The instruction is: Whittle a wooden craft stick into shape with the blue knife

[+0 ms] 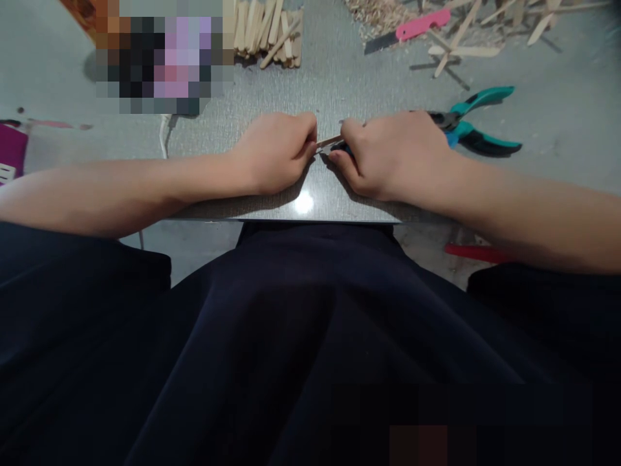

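My left hand (276,153) is closed around one end of a thin wooden stick (330,140), just above the table near its front edge. Facing it, my right hand (395,154) is closed on what looks like a blue-and-black utility knife (343,148), mostly hidden in the fist. The knife's tip lies close under the stick; whether they touch I cannot tell. The stick's far end runs up to my right thumb and fingers. Right behind that hand lie pliers (478,123) with teal and black handles spread apart, their jaws partly covered.
A pile of wooden sticks (266,29) lies at the back. To its right are wood shavings (383,16), a pink-handled blade (422,26) and crossed stick assemblies (453,50). A white cable (163,137) runs from a blurred object at left. A purple item (12,152) sits far left.
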### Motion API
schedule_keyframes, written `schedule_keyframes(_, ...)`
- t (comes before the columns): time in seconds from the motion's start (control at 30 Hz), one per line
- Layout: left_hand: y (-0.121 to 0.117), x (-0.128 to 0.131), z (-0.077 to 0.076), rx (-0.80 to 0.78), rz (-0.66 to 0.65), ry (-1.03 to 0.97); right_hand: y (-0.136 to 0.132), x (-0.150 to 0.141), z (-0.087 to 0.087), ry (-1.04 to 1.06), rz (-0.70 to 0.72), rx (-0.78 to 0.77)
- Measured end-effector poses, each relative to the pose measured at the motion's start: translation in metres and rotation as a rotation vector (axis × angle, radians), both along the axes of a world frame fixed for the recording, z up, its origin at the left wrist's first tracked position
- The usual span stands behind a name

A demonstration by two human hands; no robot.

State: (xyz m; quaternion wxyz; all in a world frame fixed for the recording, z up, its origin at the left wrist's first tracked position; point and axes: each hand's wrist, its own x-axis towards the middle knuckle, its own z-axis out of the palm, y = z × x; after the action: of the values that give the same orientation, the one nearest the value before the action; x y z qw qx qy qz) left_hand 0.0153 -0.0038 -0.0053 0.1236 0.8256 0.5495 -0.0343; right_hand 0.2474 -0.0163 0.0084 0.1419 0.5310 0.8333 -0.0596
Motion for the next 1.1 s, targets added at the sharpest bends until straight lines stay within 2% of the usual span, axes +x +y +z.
schedule_keyframes(0.33, -0.001, 0.0, 0.005, -0.027, -0.014, -0.071, 0.002, -0.003, -0.007, -0.045, -0.016, 0.052)
schedule_keyframes(0.6, 0.002, 0.0, 0.003, -0.075, 0.018, -0.054, 0.002, -0.001, -0.008, 0.001, -0.042, 0.024)
schedule_keyframes(0.8, 0.002, -0.005, 0.003, -0.068, -0.011, -0.132, 0.003, 0.005, 0.002, 0.085, -0.009, -0.072)
schedule_keyframes(1.1, 0.002, -0.006, 0.012, -0.078, -0.047, -0.113, 0.005, 0.012, -0.002, 0.038, 0.056, 0.005)
